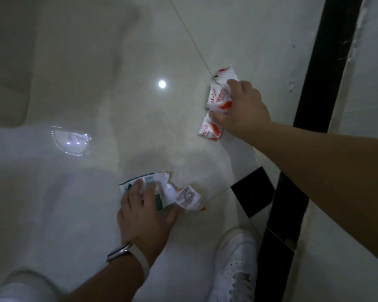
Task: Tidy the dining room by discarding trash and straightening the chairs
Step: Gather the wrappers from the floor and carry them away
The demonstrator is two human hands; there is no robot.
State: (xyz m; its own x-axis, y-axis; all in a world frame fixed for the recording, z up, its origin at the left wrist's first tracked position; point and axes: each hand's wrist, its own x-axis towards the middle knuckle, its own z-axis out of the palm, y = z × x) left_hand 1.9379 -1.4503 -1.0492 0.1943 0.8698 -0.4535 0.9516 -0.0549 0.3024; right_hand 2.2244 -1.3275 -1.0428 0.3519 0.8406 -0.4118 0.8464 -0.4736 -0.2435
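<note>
left hand (145,211) grips green wrapper (164,192) | right hand (241,107) pinches red packets (216,98), fingertips hidden

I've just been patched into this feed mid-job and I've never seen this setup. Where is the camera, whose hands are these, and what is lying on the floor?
There is no machine here. A person is doing the tidying, and the only camera is worn on their head, looking down at a glossy tiled floor. The arm with the wristband ends in their left hand, whose fingers grip a green-and-white wrapper. A small crumpled wrapper lies beside it. The right hand is stretched further out over three red-and-white packets on the floor, and its fingers curl round the middle packet. The white shape at the bottom is the person's shoe.
</note>
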